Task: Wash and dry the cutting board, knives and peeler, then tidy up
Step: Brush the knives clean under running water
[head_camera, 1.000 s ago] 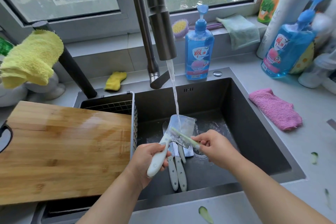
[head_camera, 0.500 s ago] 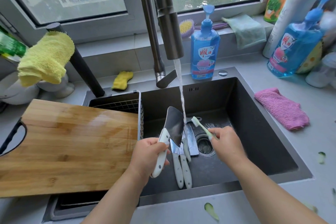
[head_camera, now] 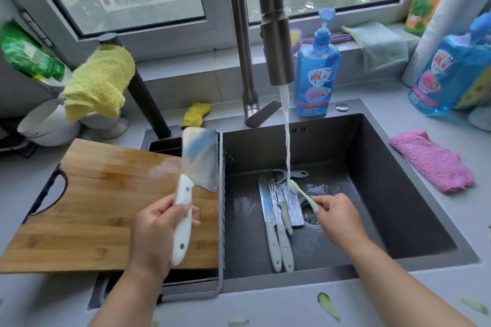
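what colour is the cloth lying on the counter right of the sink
Pink; the cloth shows best in the head view, the only one.

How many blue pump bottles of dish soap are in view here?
2. One blue bottle stands behind the sink, right of the faucet. The other blue bottle stands at the counter's far right, partly cut off by the frame edge.

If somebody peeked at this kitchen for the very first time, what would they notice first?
Probably the big cleaver, held upright by the left hand over the wet wooden cutting board left of the sink. Next, the stream of water running from the tap onto the knives and peeler on the sink bottom, where the right hand holds a toothbrush. A bright pink cloth lies on the counter to the right.
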Tool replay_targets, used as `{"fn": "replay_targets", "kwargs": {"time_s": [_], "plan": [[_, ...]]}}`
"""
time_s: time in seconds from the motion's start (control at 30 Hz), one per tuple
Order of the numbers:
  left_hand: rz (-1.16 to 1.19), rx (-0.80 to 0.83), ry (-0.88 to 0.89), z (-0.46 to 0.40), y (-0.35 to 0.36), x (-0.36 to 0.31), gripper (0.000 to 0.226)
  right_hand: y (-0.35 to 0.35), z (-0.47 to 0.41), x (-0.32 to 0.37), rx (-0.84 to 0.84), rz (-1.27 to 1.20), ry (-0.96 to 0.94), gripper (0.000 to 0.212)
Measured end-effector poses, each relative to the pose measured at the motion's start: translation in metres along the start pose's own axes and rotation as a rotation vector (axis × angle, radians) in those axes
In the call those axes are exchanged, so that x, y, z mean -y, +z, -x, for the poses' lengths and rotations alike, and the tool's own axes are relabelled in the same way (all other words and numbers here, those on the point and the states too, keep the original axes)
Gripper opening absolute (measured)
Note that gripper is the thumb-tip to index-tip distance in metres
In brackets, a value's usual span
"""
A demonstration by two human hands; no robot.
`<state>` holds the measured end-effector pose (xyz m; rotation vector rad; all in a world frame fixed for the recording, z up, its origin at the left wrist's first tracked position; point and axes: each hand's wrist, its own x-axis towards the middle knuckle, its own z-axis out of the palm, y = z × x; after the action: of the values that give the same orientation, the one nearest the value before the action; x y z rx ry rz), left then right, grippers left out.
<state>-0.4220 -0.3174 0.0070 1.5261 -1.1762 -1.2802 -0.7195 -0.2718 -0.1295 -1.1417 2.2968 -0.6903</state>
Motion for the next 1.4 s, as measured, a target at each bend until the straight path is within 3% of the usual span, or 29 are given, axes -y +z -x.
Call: {"fn": "replay_targets", "kwargs": {"time_s": [0.17, 0.47, 0.77, 0.97, 1.1, 1.2, 1.3, 1.4], "plan": [[-0.095, -0.085, -0.085, -0.032, -0.017, 0.018, 0.018, 0.002, 0.004, 0.0, -0.001, 0.011, 0.019, 0.03], [-0.356, 0.047, -0.167, -0.069, -0.001, 0.075, 0.023, 0.007, 0.006, 0.004, 0.02, 0.023, 0.044, 0.027], [-1.032, 0.003, 0.056, -0.068, 0.007, 0.088, 0.013, 0.01, 0.0, -0.002, 0.07, -0.009, 0.102, 0.027], [-1.112, -0.023, 0.051, -0.066, 0.015, 0.084, 0.009, 0.007, -0.006, -0.004, 0.077, -0.037, 0.12, 0.028], [-0.932, -0.181, 0.315, -0.061, 0.039, 0.052, 0.017, -0.002, -0.011, -0.008, 0.073, -0.012, 0.123, 0.026], [-0.749, -0.046, 0.382, -0.055, 0.082, 0.036, 0.011, -0.007, -0.018, -0.014, 0.081, -0.021, 0.14, 0.027], [-0.782, 0.202, 0.192, -0.058, 0.134, 0.049, 0.012, -0.013, -0.025, -0.017, 0.12, -0.041, 0.155, 0.028], [-0.881, 0.342, 0.079, -0.065, 0.173, 0.078, 0.015, -0.017, -0.032, -0.014, 0.144, -0.04, 0.142, 0.03]]}}
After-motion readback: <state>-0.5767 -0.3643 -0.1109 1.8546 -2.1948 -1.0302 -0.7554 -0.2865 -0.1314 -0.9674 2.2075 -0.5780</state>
